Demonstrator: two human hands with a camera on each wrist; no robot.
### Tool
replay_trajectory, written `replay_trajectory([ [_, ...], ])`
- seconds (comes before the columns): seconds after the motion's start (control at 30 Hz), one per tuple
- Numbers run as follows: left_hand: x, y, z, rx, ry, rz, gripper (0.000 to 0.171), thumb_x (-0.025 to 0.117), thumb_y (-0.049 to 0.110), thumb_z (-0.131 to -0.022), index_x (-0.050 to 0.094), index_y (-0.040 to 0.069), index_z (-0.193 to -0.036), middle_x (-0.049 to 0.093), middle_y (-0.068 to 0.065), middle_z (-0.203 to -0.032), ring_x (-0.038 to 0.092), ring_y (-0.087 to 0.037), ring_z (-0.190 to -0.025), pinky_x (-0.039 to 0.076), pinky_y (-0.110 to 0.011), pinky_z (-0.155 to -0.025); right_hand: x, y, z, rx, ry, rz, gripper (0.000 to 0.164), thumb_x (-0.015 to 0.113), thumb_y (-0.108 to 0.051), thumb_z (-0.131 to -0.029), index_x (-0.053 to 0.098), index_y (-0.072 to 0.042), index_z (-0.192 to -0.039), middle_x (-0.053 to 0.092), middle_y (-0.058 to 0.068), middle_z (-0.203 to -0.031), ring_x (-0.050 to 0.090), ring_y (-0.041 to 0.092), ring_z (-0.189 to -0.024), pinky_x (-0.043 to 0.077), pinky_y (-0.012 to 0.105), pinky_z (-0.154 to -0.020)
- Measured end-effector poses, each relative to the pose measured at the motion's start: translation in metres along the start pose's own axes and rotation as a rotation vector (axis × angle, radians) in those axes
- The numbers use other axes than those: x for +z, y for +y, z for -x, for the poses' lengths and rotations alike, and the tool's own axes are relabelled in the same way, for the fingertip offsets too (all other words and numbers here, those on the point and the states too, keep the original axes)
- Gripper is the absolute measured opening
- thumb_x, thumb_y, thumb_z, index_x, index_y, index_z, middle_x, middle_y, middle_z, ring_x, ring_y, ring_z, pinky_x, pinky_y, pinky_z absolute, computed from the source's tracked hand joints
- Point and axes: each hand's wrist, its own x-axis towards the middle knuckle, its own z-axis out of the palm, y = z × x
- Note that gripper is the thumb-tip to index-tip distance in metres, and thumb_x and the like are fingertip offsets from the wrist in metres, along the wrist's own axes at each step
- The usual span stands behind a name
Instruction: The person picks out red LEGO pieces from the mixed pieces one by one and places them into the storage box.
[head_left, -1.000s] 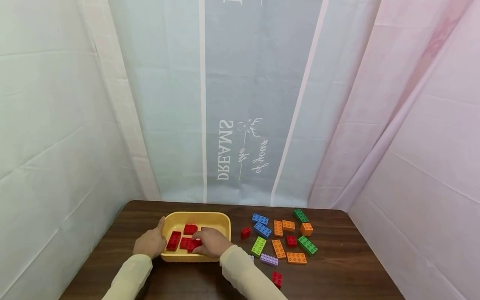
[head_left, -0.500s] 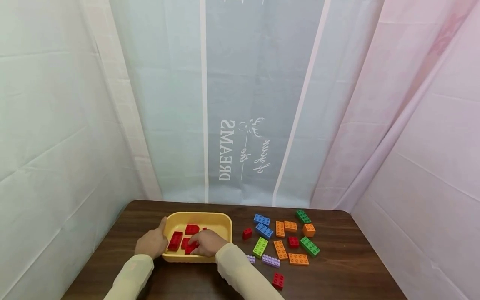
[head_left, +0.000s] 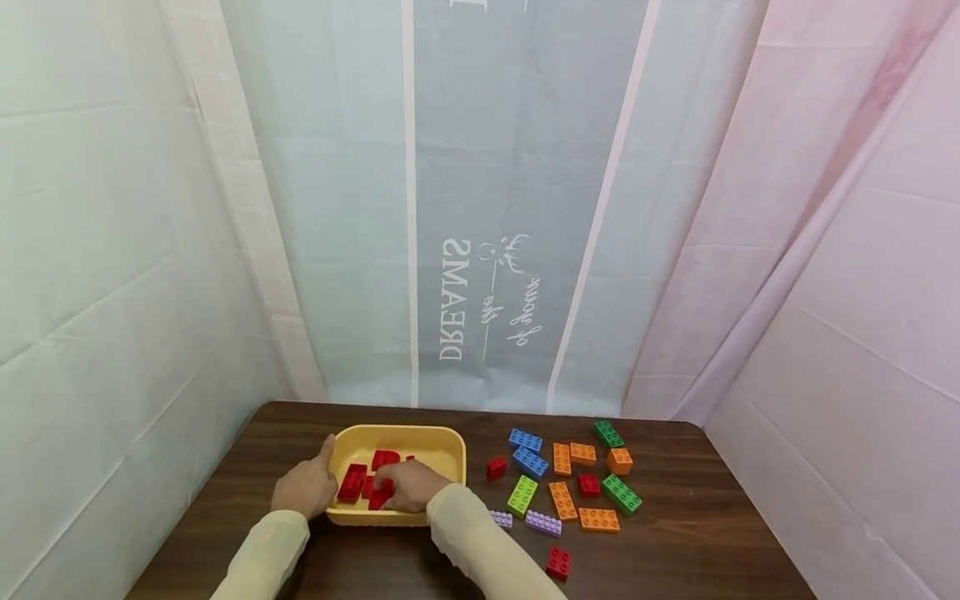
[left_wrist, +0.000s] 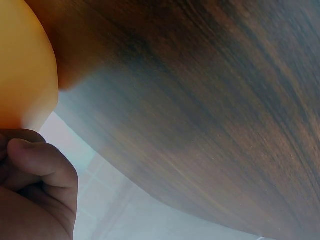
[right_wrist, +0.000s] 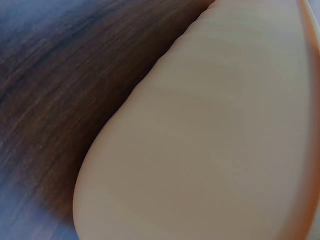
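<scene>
yellow tray (head_left: 397, 428) toward seven o'clock in the head view, left hand (head_left: 303, 487) gripping its rim at nine; inside, right hand (head_left: 415, 485) pinches a red brick (head_left: 378, 498), loose bricks (head_left: 562, 500) outside at three. left wrist: fingers (left_wrist: 45, 162) curl against the tray. right wrist: tray at three, table (right_wrist: 50, 85) at ten.

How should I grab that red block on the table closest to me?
I'd come from above and pinch the red block by its left and right sides: its knobs face up and no other block crowds it, so fingers should fit both sides.
</scene>
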Motion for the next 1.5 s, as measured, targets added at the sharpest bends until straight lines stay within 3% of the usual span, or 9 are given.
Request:
replay_trajectory([
  [0.4, 0.006, 0.004, -0.001, 0.013, 0.0, 0.003, 0.066, 0.044, 0.012, -0.088, 0.02, 0.002, -0.149, 0.046, -0.006, -0.057, 0.045, -0.021, -0.053, 0.042, -0.04, -0.052, 0.003, 0.006, 0.005, 0.005, -0.007, -0.043, 0.022, 0.076, -0.022, -0.08, 0.067, -0.02, -0.1, 0.061, -0.015, -0.088, 0.05, -0.001, -0.07, 0.043, 0.016, -0.069],
  [0.8, 0.004, 0.006, 0.003, 0.023, 0.008, 0.027, 0.065, 0.042, 0.012, -0.089, 0.02, 0.001, -0.149, 0.046, -0.005, -0.055, 0.044, -0.021, -0.05, 0.04, -0.038, -0.049, 0.003, 0.012, 0.01, -0.019, 0.02, -0.071, 0.008, 0.068, -0.025, -0.087, 0.067, -0.022, -0.094, 0.056, -0.017, -0.08, 0.049, 0.001, -0.07, 0.042, 0.017, -0.067],
  [1.2, 0.003, -0.002, 0.001, 0.012, -0.002, 0.023, 0.066, 0.04, 0.012, -0.088, 0.019, 0.002, -0.15, 0.045, -0.006, -0.055, 0.042, -0.021, -0.049, 0.038, -0.036, -0.048, -0.015, 0.017, 0.026, -0.002, 0.106, -0.076, 0.012, 0.06, -0.019, -0.093, 0.069, -0.018, -0.101, 0.06, -0.017, -0.085, 0.049, 0.001, -0.067, 0.042, 0.017, -0.065],
  [1.5, 0.0, -0.002, 0.0, 0.003, -0.01, 0.027, 0.066, 0.04, 0.013, -0.089, 0.017, 0.0, -0.149, 0.045, -0.007, -0.056, 0.043, -0.021, -0.05, 0.04, -0.037, -0.049, -0.046, 0.031, 0.044, 0.091, 0.139, -0.161, 0.015, 0.06, -0.022, -0.093, 0.069, -0.016, -0.103, 0.059, -0.015, -0.084, 0.051, 0.005, -0.071, 0.045, 0.021, -0.065],
])
